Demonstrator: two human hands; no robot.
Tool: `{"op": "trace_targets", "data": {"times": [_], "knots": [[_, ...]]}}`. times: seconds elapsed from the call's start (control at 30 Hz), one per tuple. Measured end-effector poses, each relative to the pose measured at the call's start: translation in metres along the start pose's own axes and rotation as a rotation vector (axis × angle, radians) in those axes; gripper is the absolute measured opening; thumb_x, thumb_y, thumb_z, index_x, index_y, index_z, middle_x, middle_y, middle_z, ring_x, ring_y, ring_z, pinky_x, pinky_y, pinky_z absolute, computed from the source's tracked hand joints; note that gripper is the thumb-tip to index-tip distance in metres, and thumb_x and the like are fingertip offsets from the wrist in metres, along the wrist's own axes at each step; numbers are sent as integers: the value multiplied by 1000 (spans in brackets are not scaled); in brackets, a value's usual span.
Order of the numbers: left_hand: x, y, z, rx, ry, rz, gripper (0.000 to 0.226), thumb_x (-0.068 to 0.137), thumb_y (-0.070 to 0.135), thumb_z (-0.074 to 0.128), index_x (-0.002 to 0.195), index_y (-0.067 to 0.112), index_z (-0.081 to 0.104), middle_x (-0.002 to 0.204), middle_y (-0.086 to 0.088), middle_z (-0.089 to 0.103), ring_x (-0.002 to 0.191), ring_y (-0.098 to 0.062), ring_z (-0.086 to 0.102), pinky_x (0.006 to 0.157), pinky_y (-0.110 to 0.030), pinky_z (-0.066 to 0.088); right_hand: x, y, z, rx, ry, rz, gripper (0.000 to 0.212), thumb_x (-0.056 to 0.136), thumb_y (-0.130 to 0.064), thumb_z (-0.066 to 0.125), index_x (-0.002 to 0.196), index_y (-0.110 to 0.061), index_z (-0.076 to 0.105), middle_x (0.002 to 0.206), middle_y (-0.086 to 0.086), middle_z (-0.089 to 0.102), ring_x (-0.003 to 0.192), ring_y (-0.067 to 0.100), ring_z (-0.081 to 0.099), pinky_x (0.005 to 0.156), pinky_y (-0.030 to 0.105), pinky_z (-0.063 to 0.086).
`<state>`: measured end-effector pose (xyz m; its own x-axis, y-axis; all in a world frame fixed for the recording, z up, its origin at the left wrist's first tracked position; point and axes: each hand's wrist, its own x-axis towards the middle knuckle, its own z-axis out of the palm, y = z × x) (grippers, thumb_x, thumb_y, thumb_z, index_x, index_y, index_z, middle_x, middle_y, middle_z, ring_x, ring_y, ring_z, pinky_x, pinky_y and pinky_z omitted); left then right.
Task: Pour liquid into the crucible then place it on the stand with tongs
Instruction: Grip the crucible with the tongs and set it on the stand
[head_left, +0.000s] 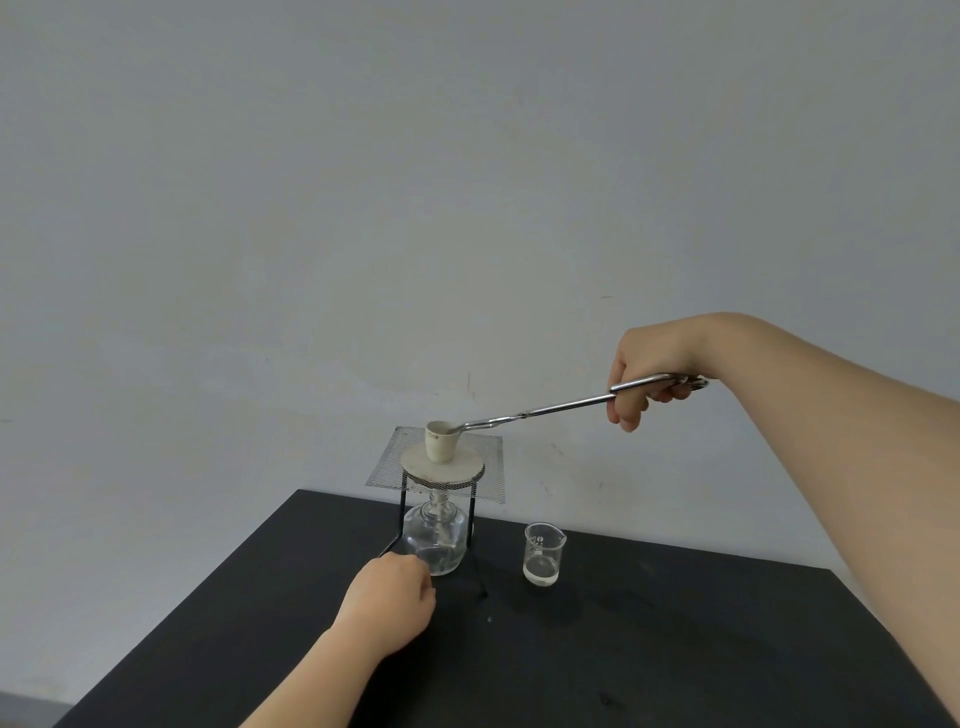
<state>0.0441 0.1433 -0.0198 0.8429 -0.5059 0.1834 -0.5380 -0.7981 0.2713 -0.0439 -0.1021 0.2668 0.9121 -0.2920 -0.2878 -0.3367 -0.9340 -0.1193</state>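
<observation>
Crucible of cream ceramic, small and cup-shaped, is sitting on the round white pad atop the wire-mesh stand. Right hand is squeezing shiny metal tongs closed on its rim. Left hand is resting curled beside the glass burner; its grip is unclear.

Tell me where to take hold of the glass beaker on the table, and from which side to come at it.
Grip the beaker around its straight wall, near mid-height, above the bit of liquid at the bottom. It stands upright and alone on the black table. Come from the right or front: the stand and glass burner crowd its left. The right hand is busy holding the tongs.
</observation>
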Motion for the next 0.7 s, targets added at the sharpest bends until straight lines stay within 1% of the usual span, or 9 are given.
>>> {"op": "trace_targets", "data": {"times": [0.3, 0.43, 0.53, 0.7], "knots": [[1, -2, 1, -5, -6, -1, 28, 88, 29, 45, 93, 20, 71, 95, 2, 72, 90, -17, 65, 79, -28, 52, -3, 1, 0, 10, 18, 5, 76, 28, -35, 76, 96, -1, 74, 77, 9, 53, 67, 24, 39, 45, 23, 30], [1, -1, 1, -11, -3, 4, 26, 90, 29, 46, 94, 21, 70, 96, 3, 72, 91, -16, 65, 79, -26, 51, -5, 1, 1, 15, 28, -5, 76, 28, -34, 75, 96, 1, 74, 76, 8, 54, 62, 22, 39, 44, 22, 30], [1, -1, 1, -13, -5, 1, 26, 90, 30, 46, 94, 21, 70, 95, 3, 71, 90, -16, 65, 79, -27, 52, -5, 1, 0, 19, 33, -7, 76, 28, -34, 75, 95, 0, 74, 76, 8, 54, 63, 23, 39, 45, 22, 29], [1, -1, 3, -2, 6, 3, 27, 90, 28, 45, 93, 20, 70, 95, 2, 71, 90, -17, 65, 77, -26, 50, -6, 0, 0, 16, 41, -10, 75, 28, -35, 75, 95, -1, 74, 77, 8, 54, 66, 24, 38, 46, 23, 29]]}}
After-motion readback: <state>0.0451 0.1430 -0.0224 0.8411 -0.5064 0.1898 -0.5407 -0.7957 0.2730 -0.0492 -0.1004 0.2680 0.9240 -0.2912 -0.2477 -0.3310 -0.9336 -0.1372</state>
